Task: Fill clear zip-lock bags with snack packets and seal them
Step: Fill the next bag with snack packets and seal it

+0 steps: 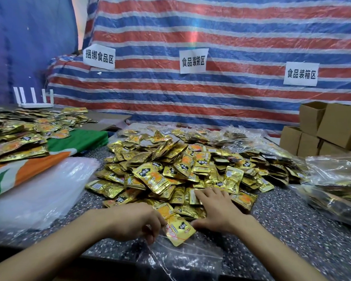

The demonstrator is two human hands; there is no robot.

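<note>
Snack packet (178, 228) in left grip (135, 220), atop bag (182, 258).

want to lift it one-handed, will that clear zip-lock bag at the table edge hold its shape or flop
Probably floppy: the clear zip-lock bag lies wrinkled and flat on the table. Likely very light: it looks nearly empty, with one gold snack packet at its mouth. Its glossy film may prove slippery.
</note>
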